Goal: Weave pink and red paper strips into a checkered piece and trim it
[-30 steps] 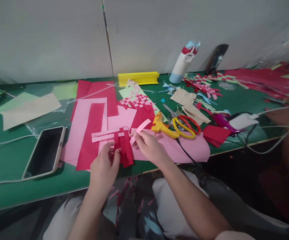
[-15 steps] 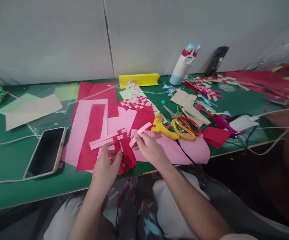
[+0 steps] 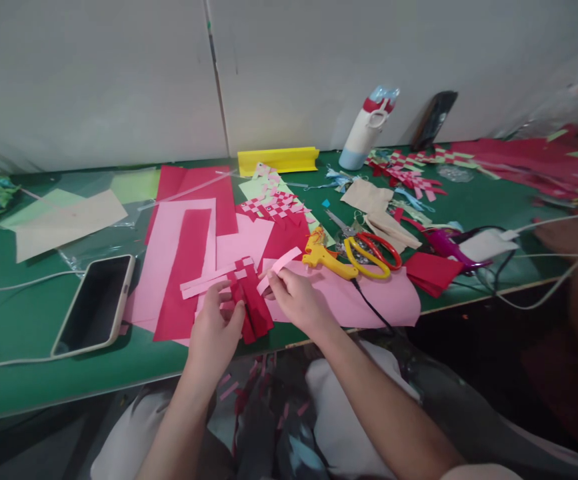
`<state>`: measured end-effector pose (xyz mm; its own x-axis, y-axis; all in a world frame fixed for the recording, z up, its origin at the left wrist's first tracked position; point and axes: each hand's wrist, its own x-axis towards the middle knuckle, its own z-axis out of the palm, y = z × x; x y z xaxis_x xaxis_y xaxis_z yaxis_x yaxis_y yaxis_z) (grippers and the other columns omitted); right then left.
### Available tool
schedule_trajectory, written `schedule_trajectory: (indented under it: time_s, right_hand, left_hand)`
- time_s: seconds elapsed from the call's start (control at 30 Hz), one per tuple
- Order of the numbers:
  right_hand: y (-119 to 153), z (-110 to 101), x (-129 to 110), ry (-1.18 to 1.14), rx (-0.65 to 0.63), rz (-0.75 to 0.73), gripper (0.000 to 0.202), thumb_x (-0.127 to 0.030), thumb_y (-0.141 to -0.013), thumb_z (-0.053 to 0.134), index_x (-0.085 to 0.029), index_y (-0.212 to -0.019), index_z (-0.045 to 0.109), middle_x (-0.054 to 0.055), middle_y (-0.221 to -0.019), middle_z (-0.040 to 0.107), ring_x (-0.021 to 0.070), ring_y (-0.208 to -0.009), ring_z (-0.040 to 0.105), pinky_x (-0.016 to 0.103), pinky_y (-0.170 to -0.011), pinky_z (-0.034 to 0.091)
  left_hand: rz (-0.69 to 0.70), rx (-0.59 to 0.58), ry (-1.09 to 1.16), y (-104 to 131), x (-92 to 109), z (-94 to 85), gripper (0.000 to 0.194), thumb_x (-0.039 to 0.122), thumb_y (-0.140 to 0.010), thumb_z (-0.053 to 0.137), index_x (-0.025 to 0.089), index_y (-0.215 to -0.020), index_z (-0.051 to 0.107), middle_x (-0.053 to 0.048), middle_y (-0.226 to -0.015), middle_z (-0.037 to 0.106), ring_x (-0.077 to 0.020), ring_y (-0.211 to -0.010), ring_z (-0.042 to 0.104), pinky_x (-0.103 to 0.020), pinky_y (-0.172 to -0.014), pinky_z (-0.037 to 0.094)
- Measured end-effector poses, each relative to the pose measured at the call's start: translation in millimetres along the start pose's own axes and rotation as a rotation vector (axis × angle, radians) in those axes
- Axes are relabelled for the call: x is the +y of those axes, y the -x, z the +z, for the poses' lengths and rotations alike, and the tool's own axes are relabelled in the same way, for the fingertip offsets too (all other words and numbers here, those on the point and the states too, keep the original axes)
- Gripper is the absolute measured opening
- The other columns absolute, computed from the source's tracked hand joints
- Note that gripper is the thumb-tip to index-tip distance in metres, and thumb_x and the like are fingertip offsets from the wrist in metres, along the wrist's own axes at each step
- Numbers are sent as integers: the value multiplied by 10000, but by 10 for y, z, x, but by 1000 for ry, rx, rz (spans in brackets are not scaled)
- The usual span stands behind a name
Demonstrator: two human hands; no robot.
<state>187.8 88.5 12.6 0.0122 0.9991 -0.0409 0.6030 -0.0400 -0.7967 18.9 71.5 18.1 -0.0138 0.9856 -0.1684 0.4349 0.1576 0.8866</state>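
Woven piece: judged by look, very light, thin and bendy; the checked part at its far end should hold together better than the free ends, which could splay or crease if pushed.
Red strips: run from the checks toward the near edge of the green table, side by side; likely best pressed flat near the checks, where the weave steadies them.
Pink strips: stick out to the left of the checks, lying free; pulling on these ends would probably drag the weave loose.
Loose pink strip: narrow and slightly curved, so probably springy and easy to kink; a light pinch near the middle should suit it.
Left hand: at the left side of the red strips, fingers curled, thumb on the red; the fingertips are partly hidden, so I cannot tell whether it grips or only steadies.
Right hand: holds the loose pink strip in a narrow pinch of thumb and fingers, one end pointing far and right, the other just beside the red strips.
Woven piece's place: between the two hands, its checked part a little farther off than the left hand.
Right of the right hand: a pink sheet, with a yellow glue gun and scissors toward its far side.
Left of the left hand: a red sheet, then a phone.
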Motion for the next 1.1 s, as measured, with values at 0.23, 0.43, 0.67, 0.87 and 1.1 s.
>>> schedule_trajectory:
  time_s: [0.23,0.43,0.67,0.87,1.1]
  right_hand:
    - [17,-19,-61,86,-3,15,323,-375,-986,360,-199,-878,607,59,-782,711,172,-732,674,223,-583,399]
    - [26,-13,-64,197,13,21,362,-388,-983,332,-191,-870,613,74,-783,715,187,-714,661,232,-533,321]
    - [18,-6,-31,68,5,23,313,-377,-978,378,-209,-924,637,59,-834,726,182,-788,682,227,-632,431]
    - [5,13,16,-35,11,11,315,-389,-975,379,-216,-926,638,50,-838,723,182,-797,686,247,-674,477]
    - [8,32,72,-58,42,-9,363,-435,-979,344,-240,-971,650,44,-855,712,186,-817,680,265,-693,492]
  left_hand:
    - [-12,-25,298,-48,-10,78,425,364,-755,617,209,-1128,487,-42,-1025,603,-85,-546,580,-243,-470,487]
    - [-64,-77,367,-41,41,33,466,390,-717,635,191,-1113,492,-23,-924,623,-105,-554,577,-246,-467,472]
    - [198,185,-509,66,22,-163,313,345,-817,571,225,-1106,551,-14,-815,639,-196,-697,619,-300,-583,455]
    - [748,59,-703,159,22,-60,262,321,-803,640,193,-1026,590,-92,-1002,600,-264,-958,549,-400,-832,480]
    - [818,69,-803,190,-30,142,292,260,-793,641,153,-1040,527,-130,-1031,607,-293,-961,548,-445,-820,479]
